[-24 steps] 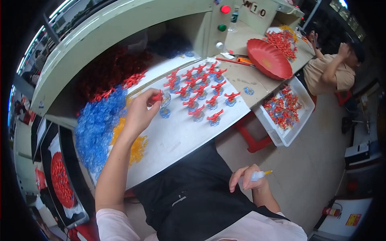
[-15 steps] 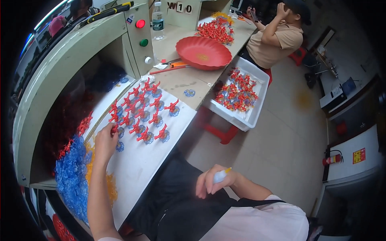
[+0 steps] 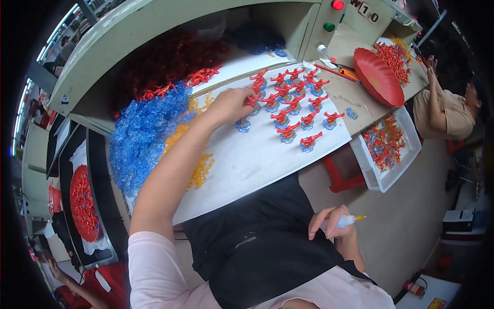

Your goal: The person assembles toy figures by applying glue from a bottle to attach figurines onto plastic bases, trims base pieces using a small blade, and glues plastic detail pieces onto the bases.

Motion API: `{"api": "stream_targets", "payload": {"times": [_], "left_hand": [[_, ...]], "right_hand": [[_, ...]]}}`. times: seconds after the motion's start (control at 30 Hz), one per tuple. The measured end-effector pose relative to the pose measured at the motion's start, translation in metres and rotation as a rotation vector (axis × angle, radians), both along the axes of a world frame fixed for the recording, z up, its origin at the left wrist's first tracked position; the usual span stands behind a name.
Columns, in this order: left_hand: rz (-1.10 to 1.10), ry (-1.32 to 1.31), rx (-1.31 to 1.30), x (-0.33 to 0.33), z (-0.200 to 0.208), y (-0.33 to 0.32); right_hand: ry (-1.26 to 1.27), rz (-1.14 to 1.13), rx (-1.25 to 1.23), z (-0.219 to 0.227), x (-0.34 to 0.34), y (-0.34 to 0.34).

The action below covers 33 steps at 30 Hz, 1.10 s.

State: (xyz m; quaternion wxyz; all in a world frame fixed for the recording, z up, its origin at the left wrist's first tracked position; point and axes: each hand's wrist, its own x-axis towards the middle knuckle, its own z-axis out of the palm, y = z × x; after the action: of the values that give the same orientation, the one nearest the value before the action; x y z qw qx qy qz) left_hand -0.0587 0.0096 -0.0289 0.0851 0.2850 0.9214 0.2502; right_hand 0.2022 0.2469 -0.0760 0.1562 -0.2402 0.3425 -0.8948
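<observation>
My left hand (image 3: 232, 106) reaches over a white work sheet (image 3: 257, 165), its fingertips closed on a small red plastic figure (image 3: 251, 99) at the left edge of a group. Several such red figures (image 3: 281, 118) stand on clear blue flower-shaped bases in loose rows. Just below my left fingertips lies a blue base (image 3: 243, 125) with no figure on it. Held low in front of my dark apron, my right hand (image 3: 332, 222) wraps round a small whitish squeeze bottle (image 3: 346, 221) with a yellow tip, which points right.
Heaps of blue bases (image 3: 149, 134) and yellow pieces (image 3: 201, 167) lie left of the sheet. Red pieces (image 3: 170, 62) fill the hooded bench behind. Rightward are a red dish (image 3: 378, 77), a white bin (image 3: 383, 180) of assembled figures and a seated person (image 3: 445, 110).
The view has swung left, bringing more of the heaps and a left-side tray into sight. My left hand stays at the figures' left edge; my right still holds the bottle.
</observation>
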Motion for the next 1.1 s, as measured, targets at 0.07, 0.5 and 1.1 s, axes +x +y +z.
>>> {"api": "stream_targets", "payload": {"times": [0.07,0.5,1.1], "left_hand": [[-0.011,0.004,-0.031,0.002,0.002,0.002],[0.337,0.419,0.033,-0.036,0.023,-0.087],[0.318,0.321,-0.122,-0.055,0.013,-0.086]], "right_hand": [[0.004,0.004,0.000,0.001,-0.001,-0.001],[-0.060,-0.043,0.010,-0.004,-0.005,0.000],[-0.052,0.041,0.045,-0.004,-0.031,-0.011]]}}
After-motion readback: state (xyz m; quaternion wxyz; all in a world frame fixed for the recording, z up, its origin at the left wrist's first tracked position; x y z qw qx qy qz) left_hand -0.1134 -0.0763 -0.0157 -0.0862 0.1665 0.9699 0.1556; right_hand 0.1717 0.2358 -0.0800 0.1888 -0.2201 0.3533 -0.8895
